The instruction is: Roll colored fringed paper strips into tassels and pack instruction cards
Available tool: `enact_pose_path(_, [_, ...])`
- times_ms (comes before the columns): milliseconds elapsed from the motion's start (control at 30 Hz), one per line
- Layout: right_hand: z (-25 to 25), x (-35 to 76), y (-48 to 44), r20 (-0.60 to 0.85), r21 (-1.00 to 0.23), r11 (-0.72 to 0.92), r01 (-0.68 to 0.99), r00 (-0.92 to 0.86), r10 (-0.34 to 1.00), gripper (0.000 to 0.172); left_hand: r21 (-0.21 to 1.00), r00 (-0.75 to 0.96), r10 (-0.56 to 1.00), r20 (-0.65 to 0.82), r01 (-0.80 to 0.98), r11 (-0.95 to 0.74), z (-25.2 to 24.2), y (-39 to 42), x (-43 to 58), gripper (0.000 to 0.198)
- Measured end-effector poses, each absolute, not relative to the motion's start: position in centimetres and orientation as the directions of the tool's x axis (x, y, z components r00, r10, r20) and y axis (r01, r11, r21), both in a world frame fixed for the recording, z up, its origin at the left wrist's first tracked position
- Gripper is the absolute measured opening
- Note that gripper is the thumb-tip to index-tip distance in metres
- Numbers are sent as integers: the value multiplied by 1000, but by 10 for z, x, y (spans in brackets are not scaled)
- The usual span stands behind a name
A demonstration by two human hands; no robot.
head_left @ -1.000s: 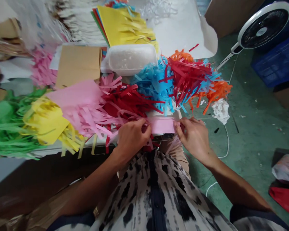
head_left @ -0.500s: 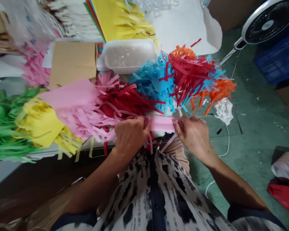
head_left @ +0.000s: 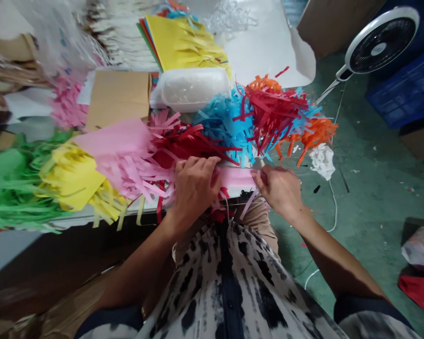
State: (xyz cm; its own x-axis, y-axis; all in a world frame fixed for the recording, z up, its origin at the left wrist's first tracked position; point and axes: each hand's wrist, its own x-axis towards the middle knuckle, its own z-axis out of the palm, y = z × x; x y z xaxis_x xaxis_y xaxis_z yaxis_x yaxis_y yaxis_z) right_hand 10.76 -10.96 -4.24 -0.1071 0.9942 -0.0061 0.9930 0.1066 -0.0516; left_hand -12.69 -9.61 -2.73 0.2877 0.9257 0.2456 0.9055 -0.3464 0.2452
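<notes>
1. The left hand (head_left: pixel 194 190) and right hand (head_left: pixel 278 190) are apart, with the pink paper strip (head_left: pixel 236 178) stretched between them just above the person's lap. This strip is the thing in hand, lying at the desk's near edge.
2. The left hand lies over the strip's left end with its fingers lightly curled, its palm down. The fingers hide the contact, so whether it grips or only presses cannot be told.
3. The right hand pinches the strip's right end between thumb and forefinger, its other fingers bent behind.
4. Below the hands are the patterned black-and-white shirt (head_left: pixel 226 282) and khaki trousers (head_left: pixel 257 226).
5. Just beyond the strip, fringed paper bunches crowd the desk (head_left: pixel 81 217): red (head_left: pixel 187 146) touching the left hand, then pink (head_left: pixel 127 165), yellow (head_left: pixel 74 176) and green (head_left: pixel 14 188) to the left; blue (head_left: pixel 226 127), red (head_left: pixel 275 113) and orange (head_left: pixel 314 134) to the right.
6. Farther on sit a white plastic tub (head_left: pixel 194 89), a kraft paper sheet (head_left: pixel 118 99) and a stack of fringed yellow sheets (head_left: pixel 183 42).
7. On the green floor (head_left: pixel 374 197) to the right are crumpled white paper (head_left: pixel 321 161), a white cable (head_left: pixel 334 212), a fan (head_left: pixel 379 47) and a blue crate (head_left: pixel 406 89).
8. Blue print on clear plastic (head_left: pixel 56 37) at the top left is too blurred to read.
</notes>
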Motion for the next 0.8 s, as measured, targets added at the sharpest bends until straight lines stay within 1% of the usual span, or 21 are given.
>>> enact_pose_path(100, [-41,108,-110,13,-34,112,993,-112,994,49,253,286,939,190,910,-329,-33,-91,-128,28])
enact_pose_path(133, [-40,108,-110,8,-32,112,993,-111,994,49,251,279,940,198,912,-323,-33,-91,-128,27])
enact_pose_path(200, [-39,107,-110,-12,-27,107,994,-107,994,50,255,280,924,261,903,-346,-29,-93,-128,27])
enact_pose_path(233, [-38,106,-111,-21,-22,104,994,-104,994,49,262,305,904,300,885,-385,-27,-95,-127,28])
enact_pose_path(300, [-39,103,-111,-26,-11,106,994,-106,994,48,274,428,836,343,806,-525,-24,-103,-121,31])
enact_pose_path(367, [-39,102,-111,-14,-11,115,993,-115,993,45,272,585,751,304,703,-657,-27,-111,-113,35])
enact_pose_path(400, [-39,104,-110,-10,-22,122,992,-123,992,42,265,642,720,265,669,-694,-30,-115,-109,37])
enact_pose_path(467, [-34,116,-107,-16,-54,141,988,-142,990,34,242,681,704,202,662,-709,-37,-121,-103,44])
enact_pose_path(533, [-24,138,-102,-14,-57,149,987,-150,989,28,223,675,715,184,679,-699,-43,-124,-100,49])
enact_pose_path(600, [-8,163,-100,67,-2,115,993,-114,991,31,222,666,720,194,685,-694,-45,-124,-101,51])
enact_pose_path(667, [9,180,-106,207,33,91,995,-96,974,39,222,658,724,205,690,-689,-46,-124,-101,52])
enact_pose_path(700, [15,181,-111,258,18,119,993,-119,959,43,222,654,728,206,693,-685,-46,-123,-101,51])
enact_pose_path(733, [18,178,-118,289,-17,183,983,-171,942,47,222,649,732,206,698,-681,-46,-123,-101,50])
enact_pose_path(800, [14,159,-134,294,-110,360,927,-315,902,51,220,643,738,205,704,-675,-47,-123,-100,47])
